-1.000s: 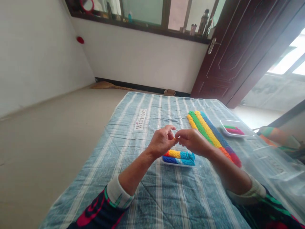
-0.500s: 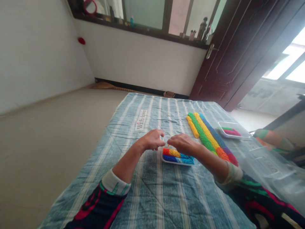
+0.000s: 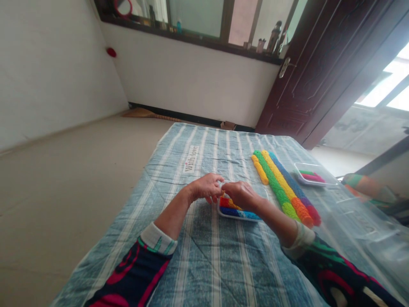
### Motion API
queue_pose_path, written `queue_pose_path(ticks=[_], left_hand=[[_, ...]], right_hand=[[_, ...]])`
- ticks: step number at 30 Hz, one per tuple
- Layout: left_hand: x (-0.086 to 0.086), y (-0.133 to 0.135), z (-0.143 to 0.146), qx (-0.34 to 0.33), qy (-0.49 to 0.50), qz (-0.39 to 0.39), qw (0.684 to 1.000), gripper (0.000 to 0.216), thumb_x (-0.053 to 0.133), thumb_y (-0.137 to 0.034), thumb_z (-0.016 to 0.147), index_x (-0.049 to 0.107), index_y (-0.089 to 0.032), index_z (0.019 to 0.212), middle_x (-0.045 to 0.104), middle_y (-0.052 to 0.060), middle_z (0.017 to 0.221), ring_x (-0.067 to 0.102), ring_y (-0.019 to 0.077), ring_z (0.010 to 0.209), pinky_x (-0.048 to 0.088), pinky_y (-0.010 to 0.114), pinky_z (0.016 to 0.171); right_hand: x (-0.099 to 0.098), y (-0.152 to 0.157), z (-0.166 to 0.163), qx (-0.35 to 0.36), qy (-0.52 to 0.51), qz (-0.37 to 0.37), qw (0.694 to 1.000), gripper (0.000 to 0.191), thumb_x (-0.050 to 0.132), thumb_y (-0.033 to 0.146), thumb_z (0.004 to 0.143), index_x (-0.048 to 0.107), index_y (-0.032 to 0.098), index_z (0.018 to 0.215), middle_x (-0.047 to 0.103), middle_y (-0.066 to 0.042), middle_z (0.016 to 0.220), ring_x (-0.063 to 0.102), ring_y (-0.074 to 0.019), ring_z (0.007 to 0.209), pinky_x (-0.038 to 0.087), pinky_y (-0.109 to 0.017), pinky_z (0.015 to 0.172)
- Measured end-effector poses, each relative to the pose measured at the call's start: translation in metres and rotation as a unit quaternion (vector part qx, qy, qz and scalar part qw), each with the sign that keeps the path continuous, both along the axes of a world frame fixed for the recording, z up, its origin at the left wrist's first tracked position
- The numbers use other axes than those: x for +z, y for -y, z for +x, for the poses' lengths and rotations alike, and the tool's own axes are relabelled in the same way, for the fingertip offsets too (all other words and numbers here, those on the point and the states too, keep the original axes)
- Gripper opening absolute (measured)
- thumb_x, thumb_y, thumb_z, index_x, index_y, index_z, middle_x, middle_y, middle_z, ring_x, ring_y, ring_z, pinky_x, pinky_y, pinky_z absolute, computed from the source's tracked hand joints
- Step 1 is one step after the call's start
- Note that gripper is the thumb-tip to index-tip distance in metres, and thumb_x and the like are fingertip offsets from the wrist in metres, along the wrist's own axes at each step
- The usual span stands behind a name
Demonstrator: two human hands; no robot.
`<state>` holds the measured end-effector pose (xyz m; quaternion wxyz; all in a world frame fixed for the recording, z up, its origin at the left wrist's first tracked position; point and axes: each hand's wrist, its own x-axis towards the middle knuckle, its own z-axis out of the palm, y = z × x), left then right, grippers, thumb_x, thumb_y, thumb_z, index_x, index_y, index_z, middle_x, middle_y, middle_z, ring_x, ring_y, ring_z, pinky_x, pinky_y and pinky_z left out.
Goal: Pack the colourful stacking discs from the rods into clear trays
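Observation:
My left hand (image 3: 206,188) and my right hand (image 3: 240,194) meet, fingers curled, at the far left corner of a small white tray (image 3: 238,215) on a blue striped cloth (image 3: 207,256). The tray holds red, yellow and blue beaded clay strips (image 3: 234,209). Both hands pinch at that corner, but what sits between the fingertips is too small to make out. To the right, several long colored clay ropes (image 3: 281,187) lie side by side on the cloth.
A second clear tray (image 3: 311,175) with green and pink strips sits at the far right. A clear plastic sheet (image 3: 358,230) covers the cloth's right side. A dark wooden door (image 3: 319,72) stands beyond, and bare floor (image 3: 64,183) lies to the left.
Both hands have come down from above the tray to its far left corner. The camera view has shifted a little.

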<state>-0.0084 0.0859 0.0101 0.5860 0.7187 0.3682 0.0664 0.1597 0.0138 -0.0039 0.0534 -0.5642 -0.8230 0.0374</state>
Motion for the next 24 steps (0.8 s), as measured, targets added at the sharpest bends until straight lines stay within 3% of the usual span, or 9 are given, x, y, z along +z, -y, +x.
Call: queue_pose_path(ticks=[4,10,18,24], left_hand=[[-0.001,-0.001,0.000,-0.004,0.005,0.001,1.000,0.052,0.058,-0.015,0.066,0.051,-0.012,0.117,0.064,-0.003,0.063,0.064,0.0155,0.054,0.046,0.020,0.045],[0.002,0.001,0.000,0.001,0.006,-0.007,1.000,0.055,0.059,-0.016,0.066,0.049,-0.011,0.120,0.064,-0.003,0.061,0.063,0.0150,0.052,0.045,0.020,0.044],[-0.004,-0.006,-0.005,-0.010,0.052,-0.035,0.998,0.052,0.064,-0.021,0.068,0.053,-0.012,0.119,0.064,-0.002,0.061,0.063,0.0133,0.053,0.045,0.018,0.045],[-0.012,-0.010,-0.008,-0.002,0.092,-0.063,0.994,0.054,0.070,-0.036,0.070,0.058,-0.009,0.116,0.062,-0.001,0.057,0.058,0.0120,0.050,0.047,0.022,0.048]], right_hand=[[-0.011,-0.003,-0.001,-0.041,-0.074,0.013,0.996,0.019,0.047,0.018,0.089,0.065,0.020,0.089,0.064,-0.001,0.073,0.052,-0.0121,0.064,0.026,-0.024,0.057],[-0.010,-0.002,-0.004,-0.078,-0.100,-0.008,0.992,0.021,0.048,0.019,0.087,0.067,0.021,0.097,0.064,-0.001,0.069,0.050,-0.0120,0.059,0.026,-0.023,0.055],[-0.013,-0.005,-0.001,-0.057,-0.070,-0.002,0.996,0.020,0.046,0.016,0.087,0.065,0.021,0.090,0.063,-0.001,0.070,0.052,-0.0127,0.062,0.026,-0.024,0.056],[-0.009,-0.003,-0.001,-0.058,-0.065,0.003,0.996,0.021,0.045,0.017,0.089,0.065,0.021,0.095,0.067,-0.002,0.077,0.056,-0.0135,0.067,0.026,-0.025,0.057]])
